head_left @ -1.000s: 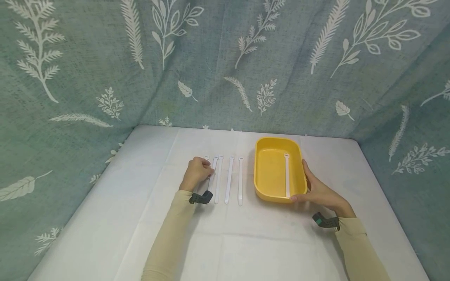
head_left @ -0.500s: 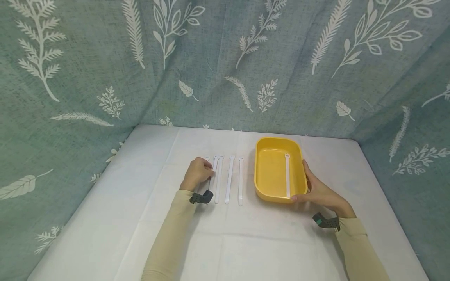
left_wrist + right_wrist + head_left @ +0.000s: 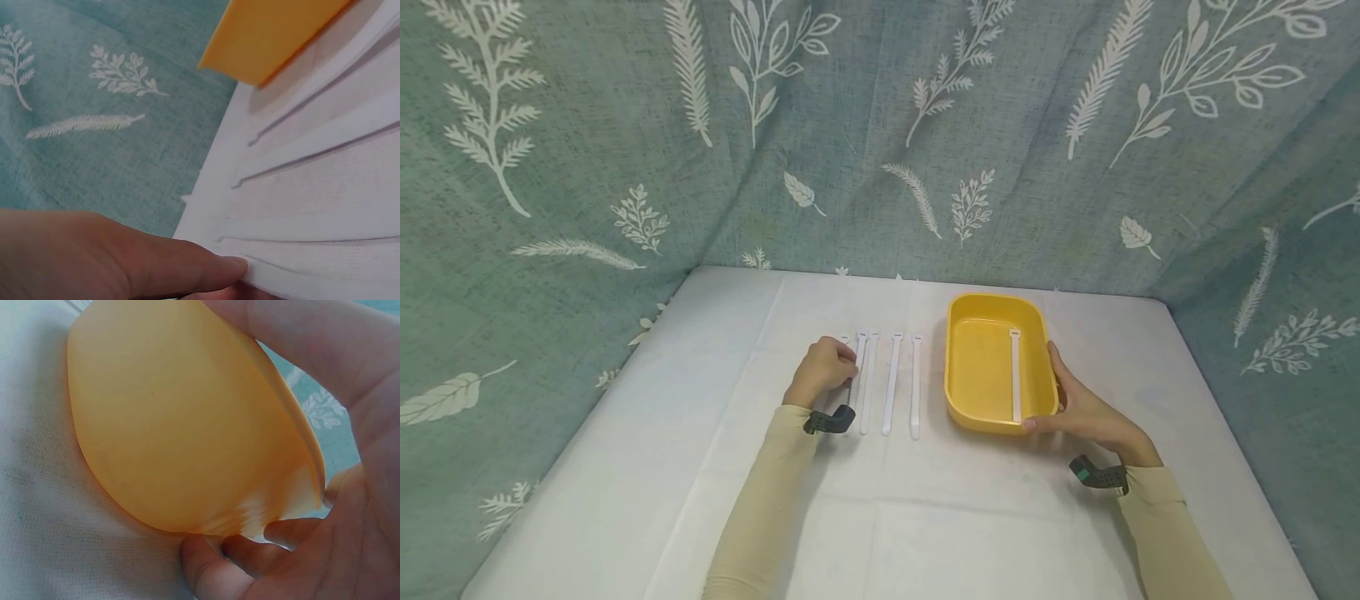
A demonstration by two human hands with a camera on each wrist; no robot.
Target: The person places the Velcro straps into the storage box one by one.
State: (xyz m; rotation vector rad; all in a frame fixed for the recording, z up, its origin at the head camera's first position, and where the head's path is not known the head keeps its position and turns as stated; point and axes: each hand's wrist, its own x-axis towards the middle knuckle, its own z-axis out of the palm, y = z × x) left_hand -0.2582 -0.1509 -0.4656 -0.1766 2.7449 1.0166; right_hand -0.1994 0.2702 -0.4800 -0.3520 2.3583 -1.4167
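"What's the biggest thing in view?"

"A blue-green fabric curtain printed with white leaves (image 3: 850, 183), hanging along the back and both sides of a tabletop spread with white cloth (image 3: 955, 542)."

"And on that?"

"A deep yellow tray with rounded corners (image 3: 973, 367), right of centre. The right hand (image 3: 1086, 412) grips it at the near right corner, thumb at the rim, fingers against the outer wall."

"The left hand (image 3: 823, 367)?"

"Over to the left of the tray, pinching a slim, flat white strip (image 3: 312, 284) between thumb and finger."

"Any more of those?"

"Three loose white strips (image 3: 891, 383) lie side by side between that hand and the tray. A partly hidden strip (image 3: 845, 338) shows just past the fingers, and another strip (image 3: 1017, 383) lies lengthwise inside the tray, near its right wall."
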